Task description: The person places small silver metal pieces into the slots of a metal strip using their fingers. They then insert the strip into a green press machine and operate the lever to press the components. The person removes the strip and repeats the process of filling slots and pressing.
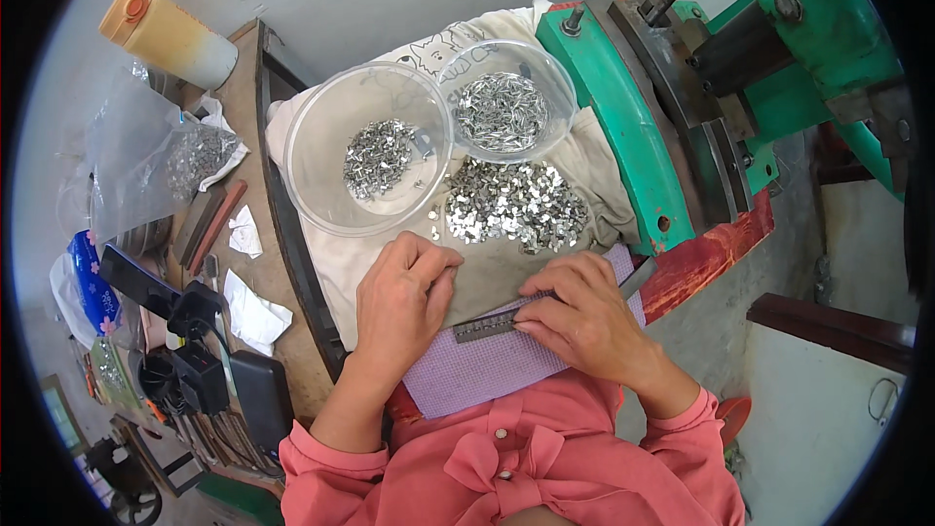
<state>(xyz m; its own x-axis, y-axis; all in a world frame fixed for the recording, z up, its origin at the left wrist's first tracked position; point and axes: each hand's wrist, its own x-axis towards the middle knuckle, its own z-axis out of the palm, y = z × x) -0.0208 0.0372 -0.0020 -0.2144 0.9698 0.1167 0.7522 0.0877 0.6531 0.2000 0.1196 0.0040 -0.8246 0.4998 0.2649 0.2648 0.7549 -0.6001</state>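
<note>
A narrow dark metal bar with a row of small slots (484, 327) lies across a lilac textured mat (448, 377) in front of me. My right hand (594, 321) is over the bar, its thumb and fingers closed on it; the palm hides its middle. My left hand (401, 302) is held left of the bar, thumb and fingertips pinched together; whatever is in the pinch is hidden. Just beyond both hands is a loose heap of small shiny metal pieces (516, 206) on a beige cloth (355, 268).
Behind the heap stand a large clear tub (317, 175) and a smaller one (563, 102), both holding small metal parts. A green press (623, 127) rises at the right. On the left side table are a yellowish bottle (166, 34), plastic bags (136, 151) and a phone stand (190, 312).
</note>
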